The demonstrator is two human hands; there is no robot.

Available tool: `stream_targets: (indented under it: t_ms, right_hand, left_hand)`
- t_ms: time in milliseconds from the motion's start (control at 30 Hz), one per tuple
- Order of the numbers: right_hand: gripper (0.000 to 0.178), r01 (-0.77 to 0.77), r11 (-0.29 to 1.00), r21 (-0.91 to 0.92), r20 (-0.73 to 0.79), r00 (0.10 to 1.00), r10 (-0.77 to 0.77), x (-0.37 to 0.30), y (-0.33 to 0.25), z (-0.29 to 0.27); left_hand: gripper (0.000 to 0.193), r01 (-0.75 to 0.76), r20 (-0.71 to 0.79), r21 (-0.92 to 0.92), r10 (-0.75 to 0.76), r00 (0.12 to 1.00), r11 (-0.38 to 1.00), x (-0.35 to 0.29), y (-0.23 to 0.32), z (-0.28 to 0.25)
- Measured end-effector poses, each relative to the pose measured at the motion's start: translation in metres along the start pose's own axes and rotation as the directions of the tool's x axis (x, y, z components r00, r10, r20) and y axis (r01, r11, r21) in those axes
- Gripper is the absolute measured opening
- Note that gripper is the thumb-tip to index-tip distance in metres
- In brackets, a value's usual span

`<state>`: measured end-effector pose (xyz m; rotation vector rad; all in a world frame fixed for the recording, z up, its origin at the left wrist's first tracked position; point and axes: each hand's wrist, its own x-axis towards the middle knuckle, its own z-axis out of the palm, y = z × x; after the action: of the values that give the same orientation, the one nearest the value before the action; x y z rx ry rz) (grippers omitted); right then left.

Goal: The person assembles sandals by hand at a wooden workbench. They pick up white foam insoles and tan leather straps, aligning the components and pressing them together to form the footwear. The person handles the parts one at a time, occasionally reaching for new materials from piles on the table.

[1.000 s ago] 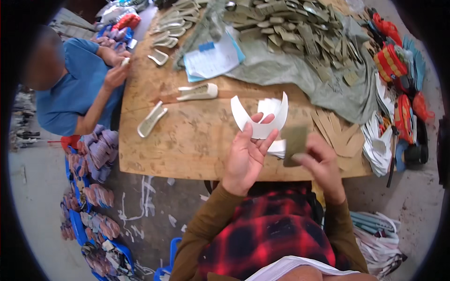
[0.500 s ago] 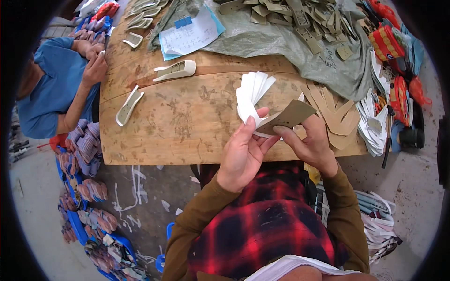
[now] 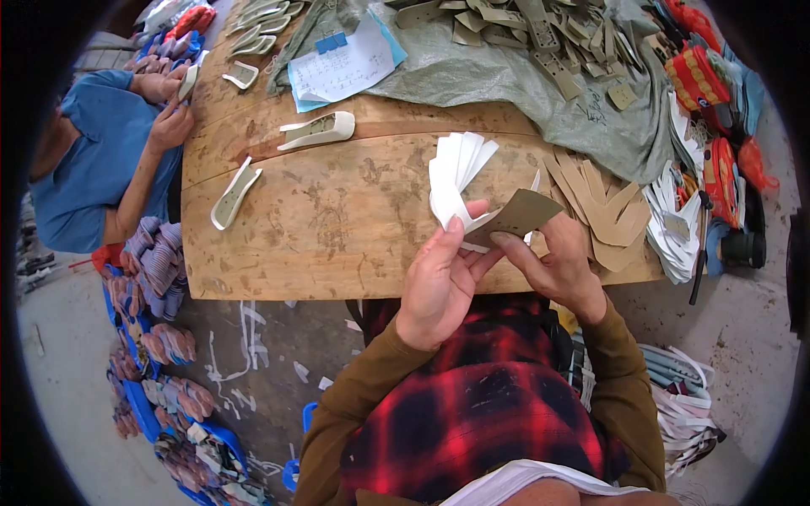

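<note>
Olive piece (image 3: 521,215), over table (image 3: 304,244) near its front edge: your R hand (image 3: 563,266) pinches it, thumb on top, prob. to steady it vs. white strip (image 3: 446,207). Your L hand (image 3: 439,278) grips strip betw. thumb & fingers, palm up, likely for support from below. White fan (image 3: 467,158) lies beyond, prob. for easy reach; brown pieces (image 3: 609,215) to R.

The olive piece (image 3: 518,217) hides part of the white piece (image 3: 449,207) and, probably, fingers of the right hand (image 3: 565,266); the top edge crops the pile (image 3: 542,34) (olive too).
</note>
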<state>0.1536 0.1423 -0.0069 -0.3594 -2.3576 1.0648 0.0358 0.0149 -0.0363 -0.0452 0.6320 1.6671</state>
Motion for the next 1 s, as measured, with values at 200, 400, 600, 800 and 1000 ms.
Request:
stream_targets:
  t_ms: [200, 400, 600, 800, 1000]
  right_hand:
    - [0.035, 0.087, 0.996, 0.027, -0.043, 0.995, -0.086, -0.005, 0.007, 0.004]
    - [0.041, 0.312, 0.913, -0.262, -0.003, 0.946, -0.324, -0.017, 0.004, 0.0]
    - [0.027, 0.304, 0.898, -0.318, 0.001, 0.947, -0.32, -0.022, -0.002, 0.004]
    - [0.025, 0.27, 0.893, -0.361, -0.043, 0.951, -0.305, -0.025, -0.002, 0.011]
    - [0.024, 0.223, 0.894, -0.389, -0.069, 0.961, -0.269, -0.028, 0.001, 0.019]
  left_hand:
    - [0.04, -0.042, 0.035, 0.124, 0.038, 0.999, 0.991, -0.002, 0.006, 0.0]
    - [0.025, -0.302, 0.132, 0.827, 0.358, 0.924, 0.474, -0.006, 0.043, 0.003]
    - [0.014, -0.335, 0.318, 0.94, 0.501, 0.805, -0.058, -0.023, 0.034, 0.015]
    - [0.019, -0.409, 0.431, 0.898, 0.506, 0.747, -0.161, -0.028, 0.022, 0.02]
    - [0.02, -0.379, 0.361, 0.922, 0.541, 0.759, -0.084, -0.032, 0.013, 0.017]
